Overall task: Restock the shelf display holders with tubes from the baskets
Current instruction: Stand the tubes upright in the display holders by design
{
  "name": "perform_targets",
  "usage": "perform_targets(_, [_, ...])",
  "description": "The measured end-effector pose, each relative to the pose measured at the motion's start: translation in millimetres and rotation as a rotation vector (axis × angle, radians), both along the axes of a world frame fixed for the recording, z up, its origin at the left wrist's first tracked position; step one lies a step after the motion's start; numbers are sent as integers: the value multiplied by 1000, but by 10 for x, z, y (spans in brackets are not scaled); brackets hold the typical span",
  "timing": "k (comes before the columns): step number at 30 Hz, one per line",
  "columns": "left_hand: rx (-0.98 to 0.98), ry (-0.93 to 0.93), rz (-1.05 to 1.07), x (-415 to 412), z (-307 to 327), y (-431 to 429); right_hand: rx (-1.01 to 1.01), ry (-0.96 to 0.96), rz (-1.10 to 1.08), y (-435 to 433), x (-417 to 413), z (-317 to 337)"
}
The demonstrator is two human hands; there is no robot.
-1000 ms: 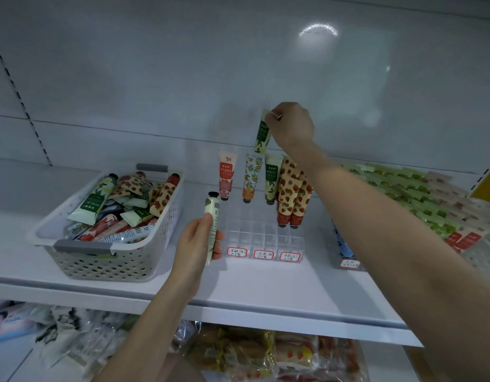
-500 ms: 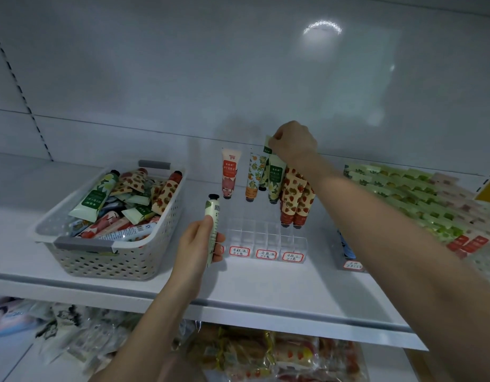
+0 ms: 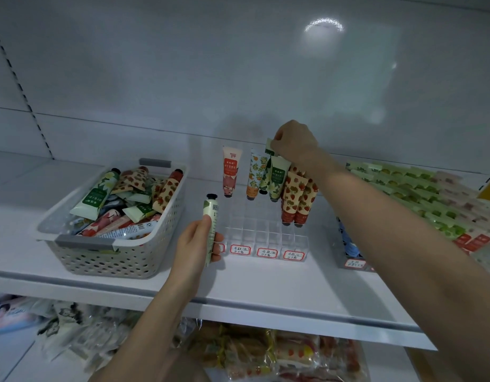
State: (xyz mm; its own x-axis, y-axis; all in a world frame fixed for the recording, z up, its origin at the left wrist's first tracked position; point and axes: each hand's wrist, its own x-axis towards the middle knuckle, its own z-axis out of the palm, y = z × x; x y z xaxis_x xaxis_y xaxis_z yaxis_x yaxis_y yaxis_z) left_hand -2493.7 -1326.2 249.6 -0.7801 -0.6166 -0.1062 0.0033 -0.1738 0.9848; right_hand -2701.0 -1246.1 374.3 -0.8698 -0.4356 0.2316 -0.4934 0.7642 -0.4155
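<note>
Pinching green tube [image 3: 266,175], right hand [image 3: 293,146] has lowered it into holder [image 3: 266,233] (left hand [image 3: 195,244] grips pale tube [image 3: 210,212])

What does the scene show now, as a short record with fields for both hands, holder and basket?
left hand: grips a pale green tube, black cap up, beside the holder
right hand: pinches the top of a green tube at the holder's back row
holder: clear, front cells empty, standing tubes at the back
basket: white, holds loose tubes
</note>
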Motion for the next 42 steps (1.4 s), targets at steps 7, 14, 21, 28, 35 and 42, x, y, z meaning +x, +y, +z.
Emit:
perform_targets(7, [1,8,-7,-7,-27,1,16,-11,45,-8,37,30])
perform_targets(14, [23,18,-8,-24,-27,5,143,-16,51,7,68,112])
perform_targets(21, [15,30,-9,-40,-14,46,154,38,18,-81,120,45])
perform_targets(28, [15,62,-23,-140,63,48,133,16,2,33,99,54])
perform_targets(35, [38,63,-36,-131,17,68,173,26,63,-8,132,20])
perform_targets(42, [51,56,-22,-100,-24,15,209,13,51,-33,116,32])
